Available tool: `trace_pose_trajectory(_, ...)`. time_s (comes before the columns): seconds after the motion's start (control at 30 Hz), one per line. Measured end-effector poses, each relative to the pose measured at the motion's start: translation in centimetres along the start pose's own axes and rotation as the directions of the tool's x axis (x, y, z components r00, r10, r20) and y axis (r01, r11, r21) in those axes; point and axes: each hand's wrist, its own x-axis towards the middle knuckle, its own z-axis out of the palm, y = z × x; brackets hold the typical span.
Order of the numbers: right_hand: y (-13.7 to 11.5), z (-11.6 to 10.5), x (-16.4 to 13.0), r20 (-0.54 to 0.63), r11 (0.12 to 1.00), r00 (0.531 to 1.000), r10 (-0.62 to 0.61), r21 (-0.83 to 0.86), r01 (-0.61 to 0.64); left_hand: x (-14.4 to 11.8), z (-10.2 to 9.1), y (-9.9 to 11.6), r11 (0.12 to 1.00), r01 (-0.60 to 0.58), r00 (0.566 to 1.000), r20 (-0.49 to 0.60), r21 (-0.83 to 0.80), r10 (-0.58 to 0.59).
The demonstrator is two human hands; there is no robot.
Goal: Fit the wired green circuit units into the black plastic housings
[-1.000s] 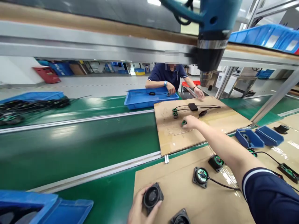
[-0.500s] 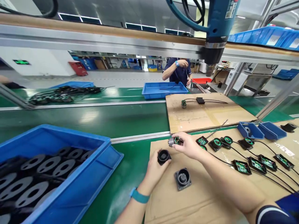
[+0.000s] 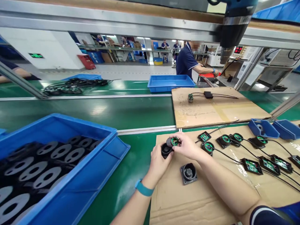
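The housing [image 3: 166,150] is black, the board [image 3: 174,142] green, the wristband [image 3: 144,188] teal.

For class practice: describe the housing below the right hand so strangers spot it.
Right of the big blue bin, on the near cardboard, find the dark, square-based housing below the right hand. Housings to its right show green boards; this one, unheld, shows none.

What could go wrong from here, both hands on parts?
The green-faced cylinder in the right hand is at the mouth of the black housing in the left hand; its wires might get pinched.

The right forearm passes close to the nearest cabled round unit, so it might snag that black cable.
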Motion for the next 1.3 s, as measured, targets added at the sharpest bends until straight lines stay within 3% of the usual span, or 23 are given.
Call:
trace_pose_trajectory(0.1,-0.1,0.8,0.2,-0.001,0.996,0.999,-0.054,-0.068,0.054,-0.2,-0.1,0.1,0.998,0.034,0.999,0.03,-0.05,-0.033)
trace_pose_trajectory(0.2,-0.3,1.1,0.0,-0.053,0.991,0.993,-0.11,-0.083,0.105,-0.4,-0.3,0.2,0.996,0.072,0.995,-0.066,-0.056,-0.075)
trace_pose_trajectory(0.3,-1.1,-0.1,-0.2,-0.122,0.999,0.992,-0.038,0.018,0.041,-0.4,-0.6,0.3,0.999,0.049,0.98,-0.191,-0.014,-0.051)
trace_pose_trajectory(0.37,-1.7,-1.2,-0.1,-0.19,0.995,0.981,0.028,0.103,-0.008,-0.4,-0.6,0.4,0.999,0.029,0.973,-0.229,0.026,-0.022)
trace_pose_trajectory(0.43,-2.3,-1.9,-0.1,-0.233,0.995,0.972,0.018,0.098,0.005,-0.4,-0.6,0.5,0.999,-0.002,0.972,-0.236,0.051,0.014)
trace_pose_trajectory(0.5,-2.6,-1.6,-0.2,-0.197,0.997,0.978,-0.073,-0.012,0.072,-0.4,-0.7,0.6,0.997,-0.042,0.969,-0.239,0.062,0.055)
trace_pose_trajectory(0.6,-2.1,0.6,-0.7,-0.068,0.972,0.98,-0.188,-0.156,0.176,-0.5,-0.8,0.8,0.991,-0.104,0.961,-0.25,0.084,0.122)
trace_pose_trajectory(0.8,-0.6,4.5,-1.9,-0.043,0.937,0.986,-0.161,-0.321,0.139,-0.8,-0.8,1.2,0.974,-0.174,0.94,-0.271,0.143,0.208)
trace_pose_trajectory(0.97,-0.9,4.5,-2.1,-0.042,0.899,0.973,-0.226,-0.394,0.192,-0.9,-0.6,1.3,0.97,-0.2,0.926,-0.296,0.14,0.233)
trace_pose_trajectory(1.1,-1.2,4.4,-2.1,-0.01,0.898,0.979,-0.206,-0.4,0.185,-0.9,-0.6,1.4,0.973,-0.205,0.925,-0.306,0.101,0.227)
trace_pose_trajectory(1.3,-1.2,3.8,-2.2,0.107,0.85,0.972,-0.207,-0.472,0.233,-1.0,-0.6,0.8,0.991,-0.119,0.946,-0.296,0.067,0.134)
